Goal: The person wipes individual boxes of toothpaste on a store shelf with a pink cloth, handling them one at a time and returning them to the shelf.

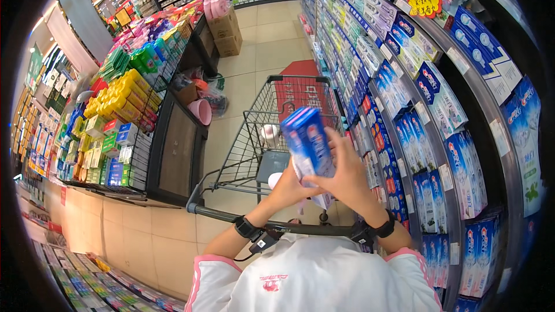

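Observation:
Between both hands I hold a blue Crest toothpaste pack [306, 138], tilted above the shopping cart. My left hand [292, 184] grips its lower left side. The fingers of my right hand [347, 160] wrap the right side, and the thumb lies across the lower front. Motion blur leaves it unclear whether this is one box or a bundle. Below, the wire shopping cart [243, 151] holds a pale round-topped item [269, 135]; another white item [274, 180] is partly hidden by my left forearm. The dark cart handle [303, 228] runs beneath my wrists.
At right, a long shelf [405, 134] carries toothpaste boxes, with a Crest box [442, 95] near my right arm. A display stand [175, 151] at left bears yellow packs [121, 97]. Cartons [227, 32] and a pink basin [200, 112] sit on the floor.

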`<state>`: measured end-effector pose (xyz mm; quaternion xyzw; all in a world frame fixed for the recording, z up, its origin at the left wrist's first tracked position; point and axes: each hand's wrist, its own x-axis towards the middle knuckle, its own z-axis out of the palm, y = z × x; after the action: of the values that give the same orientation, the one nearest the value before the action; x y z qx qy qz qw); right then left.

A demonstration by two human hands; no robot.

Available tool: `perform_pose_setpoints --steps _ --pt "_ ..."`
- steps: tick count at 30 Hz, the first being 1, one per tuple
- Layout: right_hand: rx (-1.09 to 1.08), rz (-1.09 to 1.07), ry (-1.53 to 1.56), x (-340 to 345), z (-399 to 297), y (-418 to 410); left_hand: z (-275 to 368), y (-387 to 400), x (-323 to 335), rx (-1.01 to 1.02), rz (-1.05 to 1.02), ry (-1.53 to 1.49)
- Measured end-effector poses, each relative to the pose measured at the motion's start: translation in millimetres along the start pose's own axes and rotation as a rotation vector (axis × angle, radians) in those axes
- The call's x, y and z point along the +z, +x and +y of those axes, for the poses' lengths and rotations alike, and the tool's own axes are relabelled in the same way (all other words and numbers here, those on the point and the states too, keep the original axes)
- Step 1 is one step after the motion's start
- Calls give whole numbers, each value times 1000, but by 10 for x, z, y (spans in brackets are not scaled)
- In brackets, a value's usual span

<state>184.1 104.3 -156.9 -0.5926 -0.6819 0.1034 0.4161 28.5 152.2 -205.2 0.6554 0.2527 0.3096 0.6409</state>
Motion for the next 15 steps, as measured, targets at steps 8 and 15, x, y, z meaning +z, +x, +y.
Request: perform_pose_setpoints --steps 8,15 --pt "-179 -271 323 -142 243 413 -194 -212 -470 30 36 213" --pt "-152 -317 287 199 317 848 -86 -395 -831 9 535 327"
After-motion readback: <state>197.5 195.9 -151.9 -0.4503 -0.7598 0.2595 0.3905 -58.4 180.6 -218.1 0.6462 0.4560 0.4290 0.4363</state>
